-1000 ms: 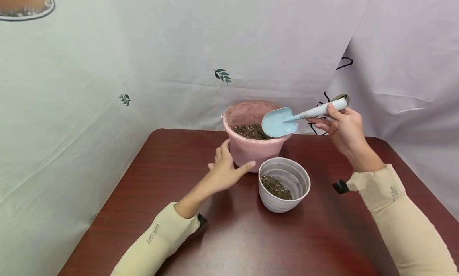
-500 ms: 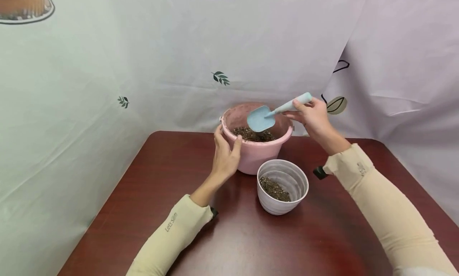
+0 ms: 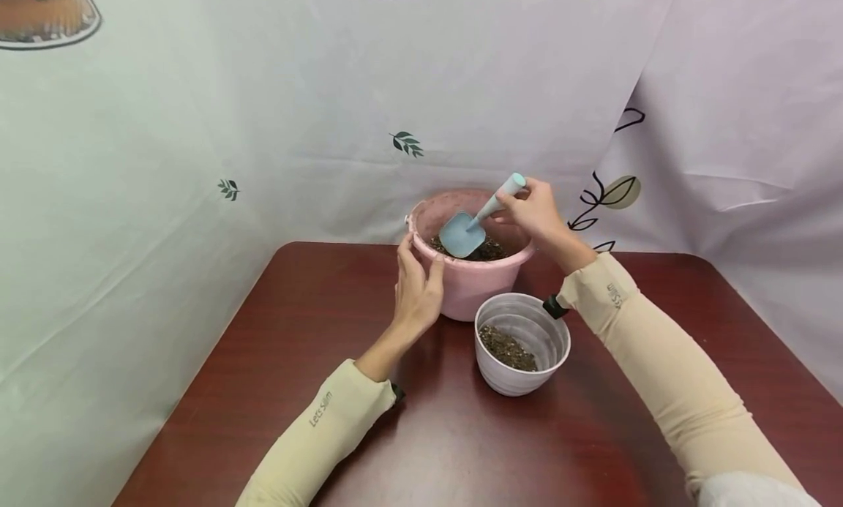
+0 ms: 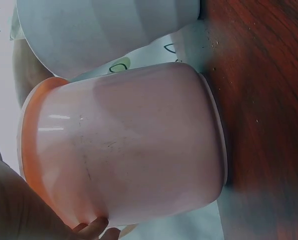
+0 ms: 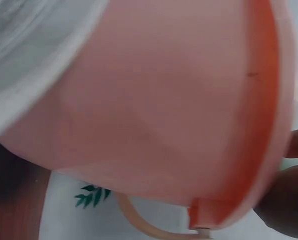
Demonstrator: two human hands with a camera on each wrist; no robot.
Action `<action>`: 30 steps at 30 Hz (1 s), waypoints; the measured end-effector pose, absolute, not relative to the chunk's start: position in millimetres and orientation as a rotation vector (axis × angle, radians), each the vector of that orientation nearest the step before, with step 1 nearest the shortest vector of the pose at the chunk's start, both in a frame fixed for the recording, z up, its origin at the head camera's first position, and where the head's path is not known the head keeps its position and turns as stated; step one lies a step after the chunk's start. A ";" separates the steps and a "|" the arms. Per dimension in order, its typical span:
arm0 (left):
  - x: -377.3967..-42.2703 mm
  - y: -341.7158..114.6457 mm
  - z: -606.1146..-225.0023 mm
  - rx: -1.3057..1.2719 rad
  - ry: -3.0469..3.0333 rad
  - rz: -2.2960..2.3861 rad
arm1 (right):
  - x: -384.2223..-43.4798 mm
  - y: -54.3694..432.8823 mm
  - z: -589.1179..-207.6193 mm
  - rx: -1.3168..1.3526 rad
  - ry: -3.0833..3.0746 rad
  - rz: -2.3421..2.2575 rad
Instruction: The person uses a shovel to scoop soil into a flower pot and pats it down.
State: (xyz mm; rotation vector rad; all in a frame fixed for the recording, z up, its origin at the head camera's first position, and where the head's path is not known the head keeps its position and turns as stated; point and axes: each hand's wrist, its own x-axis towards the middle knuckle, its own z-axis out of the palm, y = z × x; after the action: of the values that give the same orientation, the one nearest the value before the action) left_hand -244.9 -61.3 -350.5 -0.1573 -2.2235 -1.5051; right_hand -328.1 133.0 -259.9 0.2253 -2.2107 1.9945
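A pink bucket [image 3: 476, 284] with dark soil [image 3: 490, 249] inside stands at the back of the table. My left hand [image 3: 418, 291] grips its near left side, with thumb and fingers spread at the rim; in the left wrist view the fingertips [image 4: 96, 227] bend against the outer wall. My right hand [image 3: 536, 211] holds a light blue trowel [image 3: 463, 235] by its handle over the bucket. The trowel's blade slants down into the bucket's mouth, low over the soil. In front of the bucket is a whitish pot [image 3: 520, 381], partly filled with soil [image 3: 507, 348].
The dark red wooden table [image 3: 316, 324] runs up to a pale printed cloth [image 3: 316, 112] hanging behind and at both sides. The right forearm passes just beside the pot's rim. A curved bucket handle [image 5: 139, 220] hangs below the rim in the right wrist view.
My right hand has moved left, bringing the trowel from above the bucket's right rim down into its mouth. My left hand has moved up from beside the bucket to grip its rim.
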 end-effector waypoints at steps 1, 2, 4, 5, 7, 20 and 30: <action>-245.0 -61.4 -350.4 -0.154 -2.225 -1.505 | -328.5 132.4 -261.5 0.226 -2.231 1.981; -245.0 -61.5 -350.5 -0.152 -2.227 -1.504 | -328.7 132.1 -263.1 0.230 -2.252 1.968; -245.3 -61.6 -350.7 -0.151 -2.234 -1.497 | -329.0 131.5 -265.4 0.240 -2.286 1.940; -245.4 -61.7 -350.7 -0.152 -2.237 -1.495 | -329.0 131.4 -266.2 0.247 -2.308 1.912; -245.7 -61.9 -350.8 -0.156 -2.243 -1.486 | -329.1 131.1 -266.8 0.270 -2.358 1.820; -247.9 -63.0 -351.4 -0.168 -2.244 -1.467 | -331.9 130.7 -266.8 0.343 -2.532 1.512; -248.4 -62.2 -350.6 -0.191 -2.251 -1.442 | -326.6 133.7 -263.2 0.363 -2.525 1.650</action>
State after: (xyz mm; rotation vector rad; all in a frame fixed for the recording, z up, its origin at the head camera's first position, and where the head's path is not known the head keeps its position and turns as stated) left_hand -248.4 -62.2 -350.6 -0.1906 -2.2506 -1.4419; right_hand -326.6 133.7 -263.2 0.3625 -2.5252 1.6503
